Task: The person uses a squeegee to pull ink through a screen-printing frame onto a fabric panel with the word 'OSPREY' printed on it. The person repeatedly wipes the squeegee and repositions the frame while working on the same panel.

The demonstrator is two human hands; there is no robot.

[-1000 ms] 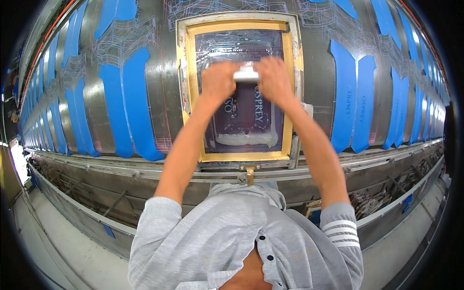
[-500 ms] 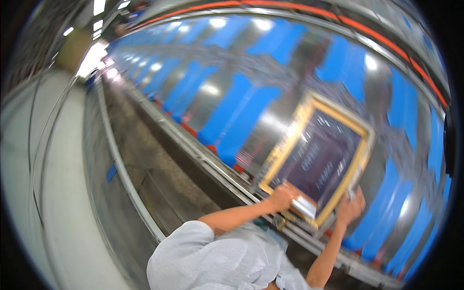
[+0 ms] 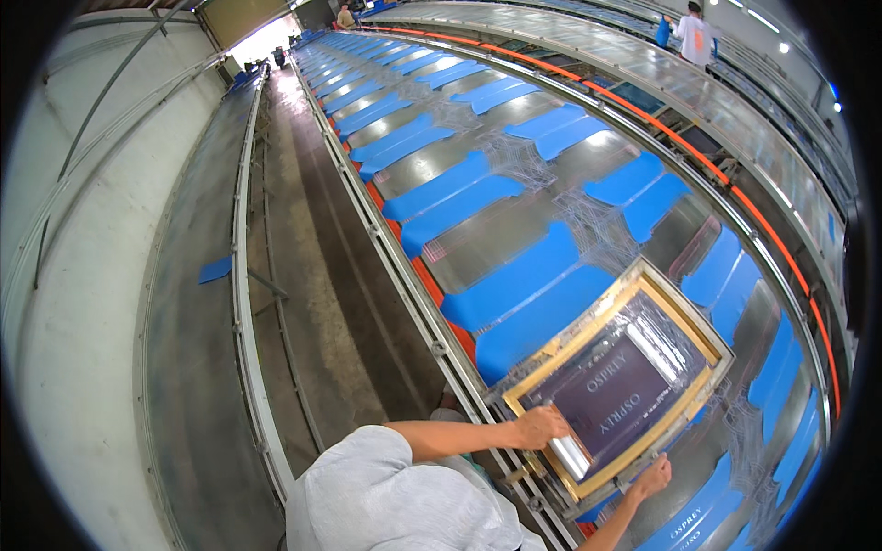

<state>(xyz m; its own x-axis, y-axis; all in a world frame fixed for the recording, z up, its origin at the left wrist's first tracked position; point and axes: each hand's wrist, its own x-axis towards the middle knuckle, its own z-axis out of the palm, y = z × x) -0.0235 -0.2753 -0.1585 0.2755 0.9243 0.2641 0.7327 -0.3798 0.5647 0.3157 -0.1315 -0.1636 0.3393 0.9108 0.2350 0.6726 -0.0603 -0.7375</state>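
A screen-printing frame point(image 3: 622, 285) with a yellowish inner border and a dark mesh lies tilted over the long table, at the lower right. My left hand point(image 3: 540, 428) is closed on a squeegee point(image 3: 571, 455) at the frame's near end, inside the border. At the frame's near right side, my right hand point(image 3: 653, 477) has its fingers closed on the outer edge. A bright, shiny strip point(image 3: 657, 347) shows across the mesh's far end. Flat blue fabric pieces point(image 3: 530, 275) lie in pairs beside the frame; one nearer piece point(image 3: 703, 503) carries white lettering.
The metal printing table point(image 3: 466, 237) runs far ahead with rows of blue pieces. An orange strip point(image 3: 675, 138) follows its far side. On my left are a metal rail point(image 3: 241, 303), a walkway and a pale wall point(image 3: 110, 275). Another person point(image 3: 693, 39) stands at a distant table.
My view has shifted and is sharper, with the frame lower in it. White lettering on a blue piece at the lower right now shows. Both hands keep their holds.
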